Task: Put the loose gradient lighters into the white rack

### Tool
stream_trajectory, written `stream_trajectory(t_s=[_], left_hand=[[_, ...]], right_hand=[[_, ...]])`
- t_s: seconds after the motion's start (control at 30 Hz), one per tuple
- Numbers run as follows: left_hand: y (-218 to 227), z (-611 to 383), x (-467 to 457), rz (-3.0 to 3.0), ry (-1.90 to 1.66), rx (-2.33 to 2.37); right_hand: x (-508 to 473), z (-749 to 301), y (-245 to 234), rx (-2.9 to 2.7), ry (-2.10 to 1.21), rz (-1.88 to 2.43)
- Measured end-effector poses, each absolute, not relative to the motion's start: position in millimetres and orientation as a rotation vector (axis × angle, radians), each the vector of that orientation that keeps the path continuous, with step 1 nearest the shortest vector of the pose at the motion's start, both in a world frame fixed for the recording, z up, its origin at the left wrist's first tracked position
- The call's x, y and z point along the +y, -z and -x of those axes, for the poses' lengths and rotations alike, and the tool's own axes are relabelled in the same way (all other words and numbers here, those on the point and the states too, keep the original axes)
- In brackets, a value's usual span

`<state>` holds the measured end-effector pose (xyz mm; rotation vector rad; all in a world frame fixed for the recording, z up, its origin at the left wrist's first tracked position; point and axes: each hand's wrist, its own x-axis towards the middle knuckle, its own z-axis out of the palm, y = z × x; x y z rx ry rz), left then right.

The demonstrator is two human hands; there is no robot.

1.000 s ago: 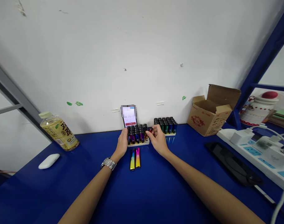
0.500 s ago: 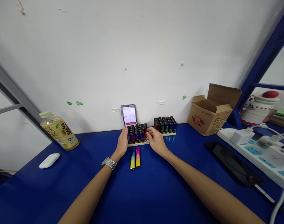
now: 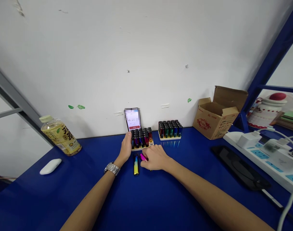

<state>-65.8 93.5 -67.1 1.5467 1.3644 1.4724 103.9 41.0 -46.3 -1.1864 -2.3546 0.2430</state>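
In the head view, my left hand [image 3: 125, 147] is wrapped round the left side of a pale tray [image 3: 137, 149] packed with shiny black-topped lighters [image 3: 141, 140] standing upright. Its fingers are partly hidden behind them. Just in front of that tray's right end, my right hand [image 3: 156, 158] is closed on a pink-and-yellow lighter [image 3: 143, 157], most of which the fingers cover. A blue-and-yellow lighter [image 3: 136, 165] lies on the table to the left of my right hand. At the tray's front right corner, a bare bit of the tray shows.
A second tray of lighters [image 3: 170, 130] stands behind to the right. A phone [image 3: 132, 119] leans on the wall. An open carton [image 3: 215, 118], a black phone [image 3: 240, 166] and a power strip [image 3: 264, 157] are at right; a drink bottle [image 3: 61, 136] and white case [image 3: 50, 166] at left.
My right hand has come from the tray's right end down toward me and taken hold of the pink-and-yellow lighter that lay on the table. My left hand has stayed on the tray.
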Motion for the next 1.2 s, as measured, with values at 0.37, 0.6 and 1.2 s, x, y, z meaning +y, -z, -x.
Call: stream_trajectory(t_s=[0.37, 0.6, 1.2], left_hand=[[66, 66, 93, -1.543, -1.476, 1.351], [65, 65, 92, -1.542, -1.482, 1.338], [63, 65, 93, -1.555, -1.467, 1.331]], right_hand=[[42, -112, 54, -2.171, -0.421, 0.76], [50, -118, 52, -1.637, -0.732, 0.898], [64, -121, 54, -1.478, -1.158, 0.917]])
